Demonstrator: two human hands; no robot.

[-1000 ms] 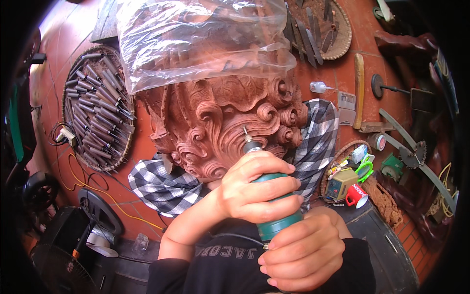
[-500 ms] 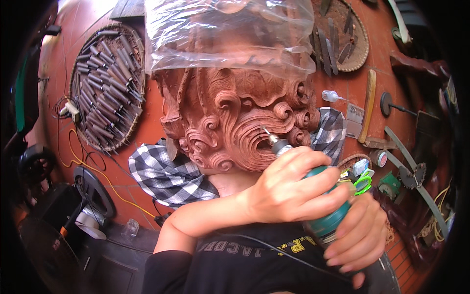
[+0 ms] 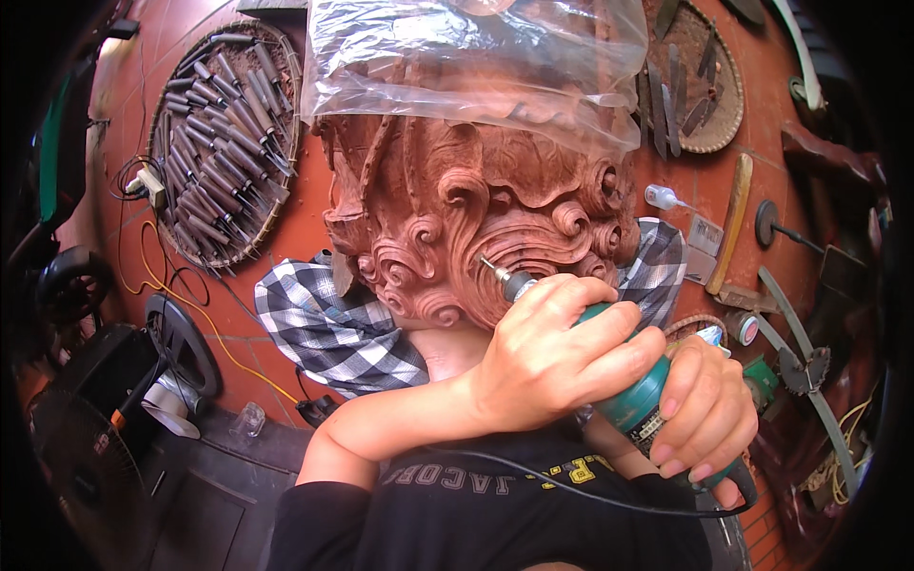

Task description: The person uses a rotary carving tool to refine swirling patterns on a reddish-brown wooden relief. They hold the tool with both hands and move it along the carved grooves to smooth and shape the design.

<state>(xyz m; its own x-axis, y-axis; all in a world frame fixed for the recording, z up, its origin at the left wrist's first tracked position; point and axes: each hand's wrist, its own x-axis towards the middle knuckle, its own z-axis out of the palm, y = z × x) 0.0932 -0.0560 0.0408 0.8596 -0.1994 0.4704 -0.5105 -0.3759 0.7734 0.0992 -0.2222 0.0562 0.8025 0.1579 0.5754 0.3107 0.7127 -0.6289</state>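
A reddish-brown wood carving [image 3: 476,228] with curling scrolls fills the middle, its top under a clear plastic bag [image 3: 476,57]. Both my hands grip a green rotary tool [image 3: 633,404]. My left hand [image 3: 557,357] crosses over from the left and wraps the tool's front. My right hand [image 3: 705,419] closes around its rear end. The tool's thin metal bit [image 3: 490,265] touches a scroll low on the carving. A black cord [image 3: 571,490] trails from the tool across my dark shirt.
A black-and-white checked cloth [image 3: 324,324] lies under the carving. A round basket of chisels [image 3: 224,143] sits on the red floor at left, another basket [image 3: 700,86] at upper right. A black fan [image 3: 76,447] and yellow cable [image 3: 200,314] lie at left; tools are scattered at right.
Both hands and the rotary tool have shifted rightward in view, and the bit now sits on a scroll further right on the carving. The carving appears larger and closer.
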